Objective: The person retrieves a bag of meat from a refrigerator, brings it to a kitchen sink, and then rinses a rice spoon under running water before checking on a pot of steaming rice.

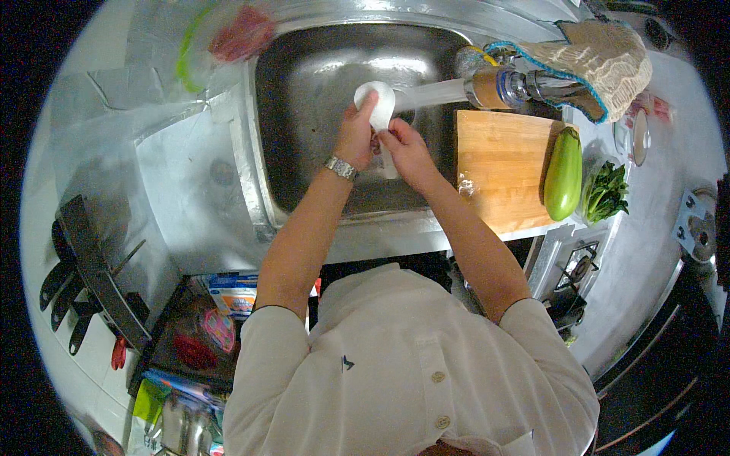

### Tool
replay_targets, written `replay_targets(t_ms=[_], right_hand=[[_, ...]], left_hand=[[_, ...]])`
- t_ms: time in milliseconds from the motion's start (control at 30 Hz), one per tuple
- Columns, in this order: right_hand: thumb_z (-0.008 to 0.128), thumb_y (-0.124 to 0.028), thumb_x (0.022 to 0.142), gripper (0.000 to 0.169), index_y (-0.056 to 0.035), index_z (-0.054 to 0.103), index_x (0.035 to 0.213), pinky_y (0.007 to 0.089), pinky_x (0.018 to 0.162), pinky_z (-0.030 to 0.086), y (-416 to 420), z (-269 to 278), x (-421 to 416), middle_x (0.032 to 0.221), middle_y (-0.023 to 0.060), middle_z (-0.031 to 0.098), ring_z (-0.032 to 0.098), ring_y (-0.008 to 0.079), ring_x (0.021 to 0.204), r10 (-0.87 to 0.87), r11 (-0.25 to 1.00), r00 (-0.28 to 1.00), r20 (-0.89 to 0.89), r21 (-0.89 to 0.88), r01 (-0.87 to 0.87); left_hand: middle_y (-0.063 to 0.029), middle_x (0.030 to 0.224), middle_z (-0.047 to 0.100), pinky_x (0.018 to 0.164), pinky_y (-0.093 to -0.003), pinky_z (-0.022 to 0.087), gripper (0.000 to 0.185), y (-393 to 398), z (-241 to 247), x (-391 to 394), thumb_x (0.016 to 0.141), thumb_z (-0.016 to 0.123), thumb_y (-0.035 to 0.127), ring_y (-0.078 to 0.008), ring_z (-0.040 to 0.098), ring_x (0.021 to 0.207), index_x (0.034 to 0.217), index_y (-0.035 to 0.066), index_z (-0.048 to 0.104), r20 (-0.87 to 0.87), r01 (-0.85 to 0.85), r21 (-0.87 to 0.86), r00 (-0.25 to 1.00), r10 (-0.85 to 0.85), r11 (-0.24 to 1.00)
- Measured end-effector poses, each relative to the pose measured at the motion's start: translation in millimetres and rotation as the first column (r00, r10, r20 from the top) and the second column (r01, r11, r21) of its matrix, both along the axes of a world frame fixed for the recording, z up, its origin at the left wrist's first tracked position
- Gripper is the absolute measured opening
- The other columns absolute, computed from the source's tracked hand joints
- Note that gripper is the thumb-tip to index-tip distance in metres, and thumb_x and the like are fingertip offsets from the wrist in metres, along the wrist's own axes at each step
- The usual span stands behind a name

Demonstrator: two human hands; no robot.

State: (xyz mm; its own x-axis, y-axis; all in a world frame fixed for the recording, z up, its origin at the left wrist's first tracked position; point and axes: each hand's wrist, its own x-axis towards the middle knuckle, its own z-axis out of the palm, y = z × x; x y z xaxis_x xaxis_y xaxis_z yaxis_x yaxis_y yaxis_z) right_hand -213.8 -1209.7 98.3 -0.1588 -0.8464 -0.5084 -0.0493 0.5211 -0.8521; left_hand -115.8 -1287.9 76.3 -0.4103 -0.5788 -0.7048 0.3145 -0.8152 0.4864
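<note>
Over the stainless-steel sink [308, 68], my left hand [356, 137] grips a white, rounded, spoon-shaped piece [376, 100], thumb on its face. My right hand [409, 151] pinches the narrow lower end of the same piece. What it is made of cannot be told. Part of the left fingers is hidden behind it. Beside the piece, a pale stream of water [433, 94] runs from the faucet [495, 86] towards the drain. A metal-banded watch [341, 167] circles my left wrist.
A wooden cutting board [502, 171] overlaps the sink's right side. A long green eggplant-like vegetable [563, 176] lies on its edge, with leafy greens [607, 191] beyond. A mesh cloth [604, 68] drapes over the faucet. A gas burner [580, 268] and a rack of dark-handled utensils [102, 279] flank me.
</note>
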Motion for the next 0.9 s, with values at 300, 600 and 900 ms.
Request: replay_targets(t_ms=[300,600,900], right_hand=[[0.049,-0.015,0.093,0.016,-0.0046,0.054,0.104,0.0242,0.05,0.039,0.3,3.5,0.2,0.069,0.0011,0.056,0.047,0.0086,0.054,-0.021,0.994,0.986,-0.163,-0.106,0.004],[0.049,-0.016,0.094,0.016,-0.006,0.056,0.104,0.0225,0.05,0.038,-5.6,14.4,-6.6,0.067,-0.0009,0.053,0.047,0.0071,0.056,-0.034,0.999,0.999,-0.032,-0.039,0.033],[0.047,-0.017,0.096,0.013,-0.0078,0.055,0.101,0.0206,0.048,0.035,1.0,15.8,-17.4,0.067,-0.0026,0.051,0.044,0.0051,0.055,-0.029,0.999,0.996,0.082,-0.024,0.031]], left_hand=[[-0.0031,0.093,0.062,0.073,-0.029,0.048,0.034,-8.8,31.1,0.6,0.08,0.071,0.022,-0.0143,0.059,0.085,0.106,0.006,0.056,0.249,-0.002,-0.444,0.96,0.126,0.896],[-0.0083,0.101,0.061,0.079,-0.0308,0.046,0.03,-20.0,21.5,6.2,0.089,0.06,0.021,-0.0171,0.057,0.091,0.115,0.006,0.055,0.401,0.251,-0.617,0.916,0.023,0.745],[-0.0067,0.114,0.057,0.092,-0.0306,0.042,0.044,-20.7,14.8,23.5,0.088,0.059,0.017,-0.0178,0.053,0.104,0.129,0.012,0.045,0.285,0.368,-0.625,0.929,-0.238,0.689]])
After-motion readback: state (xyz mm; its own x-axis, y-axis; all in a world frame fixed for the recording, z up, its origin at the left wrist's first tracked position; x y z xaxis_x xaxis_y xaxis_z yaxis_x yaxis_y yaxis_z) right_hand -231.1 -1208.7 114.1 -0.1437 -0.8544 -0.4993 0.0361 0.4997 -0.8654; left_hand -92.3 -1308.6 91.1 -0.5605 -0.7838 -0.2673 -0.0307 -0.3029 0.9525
